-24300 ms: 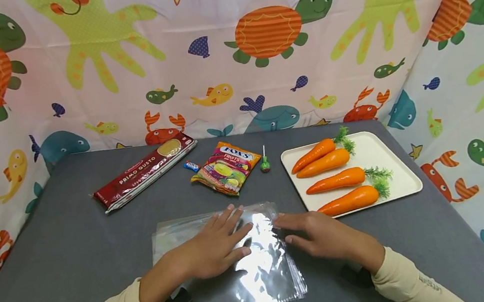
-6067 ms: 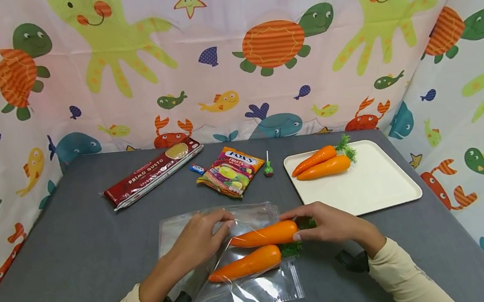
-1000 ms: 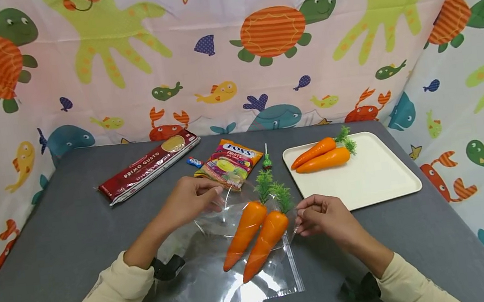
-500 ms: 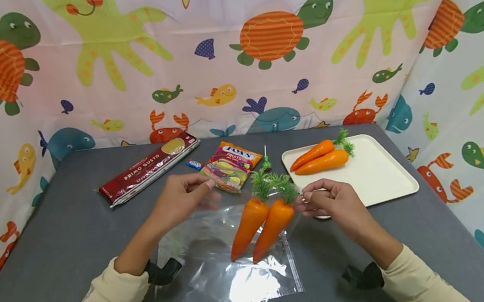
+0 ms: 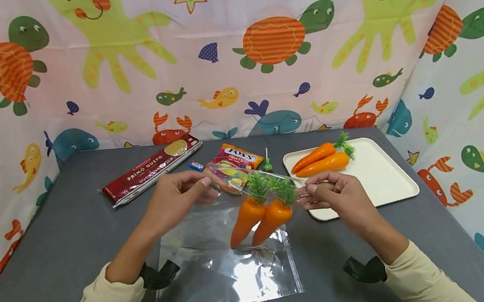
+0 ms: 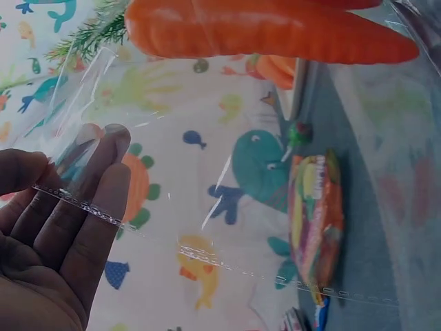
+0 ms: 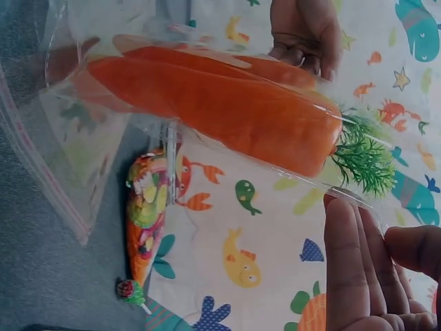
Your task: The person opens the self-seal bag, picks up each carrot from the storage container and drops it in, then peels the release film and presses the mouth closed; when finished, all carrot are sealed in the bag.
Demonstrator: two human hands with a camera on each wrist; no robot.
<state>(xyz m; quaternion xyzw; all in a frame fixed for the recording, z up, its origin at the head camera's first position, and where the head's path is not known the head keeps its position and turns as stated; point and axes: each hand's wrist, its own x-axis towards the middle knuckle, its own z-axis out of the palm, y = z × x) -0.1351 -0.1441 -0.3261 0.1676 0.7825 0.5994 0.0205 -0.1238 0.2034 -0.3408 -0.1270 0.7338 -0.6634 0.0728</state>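
Observation:
Two orange carrots (image 5: 246, 216) with green tops hang leaf-end up inside a clear plastic bag (image 7: 227, 141), raised over the table. My left hand (image 5: 179, 194) pinches one top corner of the bag; in the left wrist view the thumb presses the film against the fingers (image 6: 89, 234). On the opposite top corner my right hand (image 5: 335, 192) has a pinch hold between thumb and fingers. Below lie more flat clear bags (image 5: 222, 284) on the grey table. Two other carrots (image 5: 322, 163) rest on a cream tray (image 5: 391, 183) at the right.
A red spaghetti packet (image 5: 149, 171) lies at the back left. Behind the raised bag are a candy bag (image 5: 235, 157), a small blue wrapped sweet (image 5: 196, 165) and a green lollipop (image 5: 267, 163). A printed curtain (image 5: 214, 74) closes off the back and sides.
Two carrots have left the tray and are in the bag. Over the last second both hands have lifted the bag off the pile, stretching its top edge between them.

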